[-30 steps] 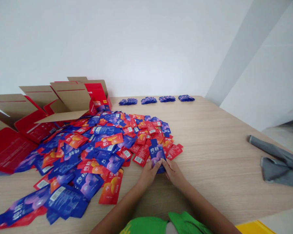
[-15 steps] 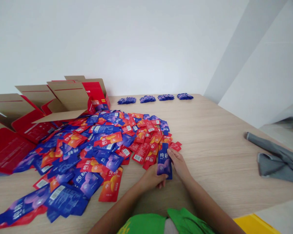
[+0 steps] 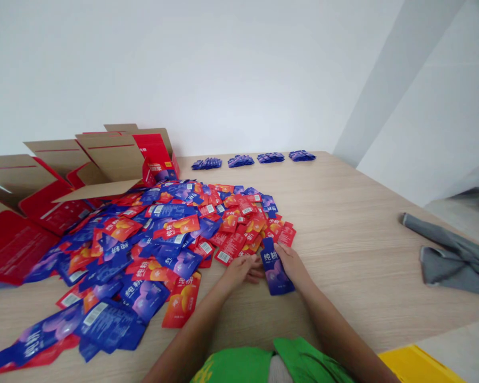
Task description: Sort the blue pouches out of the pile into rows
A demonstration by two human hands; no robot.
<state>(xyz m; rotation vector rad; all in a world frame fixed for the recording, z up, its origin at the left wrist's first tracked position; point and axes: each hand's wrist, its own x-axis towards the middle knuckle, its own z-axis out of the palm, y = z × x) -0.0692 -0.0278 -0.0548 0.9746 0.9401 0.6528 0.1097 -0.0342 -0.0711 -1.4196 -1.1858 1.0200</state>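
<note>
My right hand [image 3: 294,265] grips a blue sachet [image 3: 277,272] by its right side, with the white lettering and purple fruit picture facing up. Just left of that sachet is my left hand [image 3: 242,270], holding nothing, its fingers loosely bent and apart. It lies at the near edge of a big mixed heap of red and blue sachets [image 3: 171,234]. Several red sachets [image 3: 231,246] lie right beyond my hands. One orange-red sachet [image 3: 181,303] rests flat to the left of my left forearm.
Open red cardboard boxes [image 3: 104,165] stand behind the heap at the left. Along the table's far edge lie several neat groups of blue sachets [image 3: 241,161]. A grey cloth [image 3: 455,260] is on the right, and a yellow object [image 3: 417,364] shows at the bottom right.
My left hand has let go of the blue sachet and moved left towards the heap. The sachet, now in my right hand alone, has tilted and shifted slightly right.
</note>
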